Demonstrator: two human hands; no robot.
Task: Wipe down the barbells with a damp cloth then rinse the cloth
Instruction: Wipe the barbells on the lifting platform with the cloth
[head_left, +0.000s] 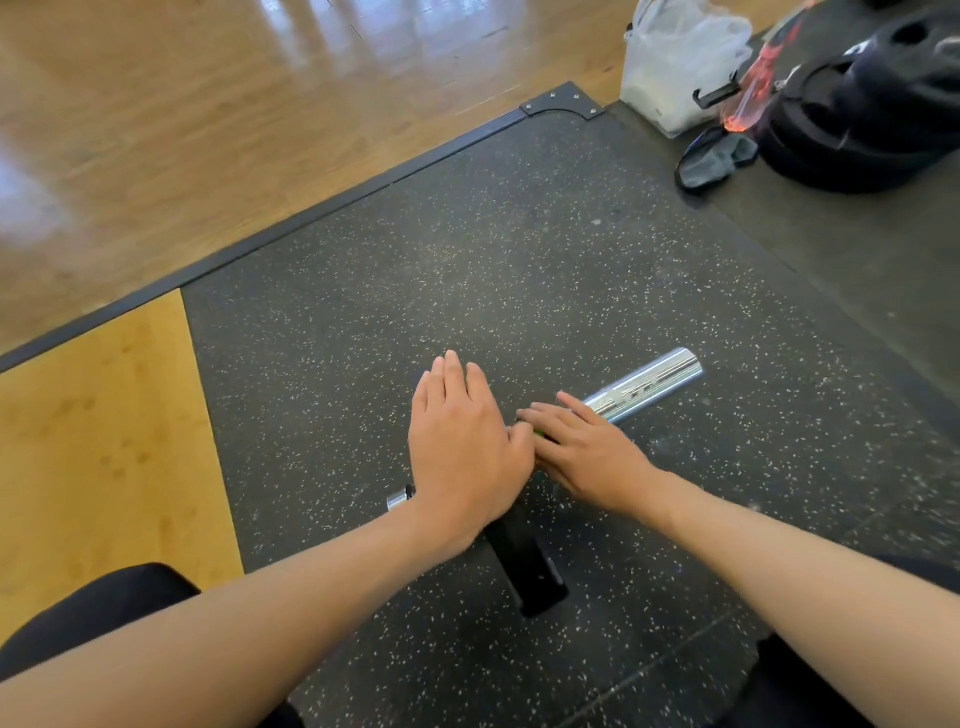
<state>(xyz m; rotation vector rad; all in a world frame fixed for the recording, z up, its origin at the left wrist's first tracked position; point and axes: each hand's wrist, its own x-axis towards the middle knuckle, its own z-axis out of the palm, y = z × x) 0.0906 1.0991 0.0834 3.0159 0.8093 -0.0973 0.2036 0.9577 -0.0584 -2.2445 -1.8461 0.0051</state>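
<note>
Fingers of your left hand are straight and together, palm down, grasping nothing. Your right hand likewise lies flat, its extended fingers resting on the bar without curling round it. A green sliver shows between the hands; what it is cannot be told.

The chrome steel barbell lies diagonally on the speckled black rubber mat, polished and reflective, its sleeve end up-right. Your hands hide its middle. A black rectangular block lies beneath your left wrist.

A yellow wooden panel borders the mat at left. Farther right are dark grey crumpled fabric, stacked black weight plates and a white plastic bag.
</note>
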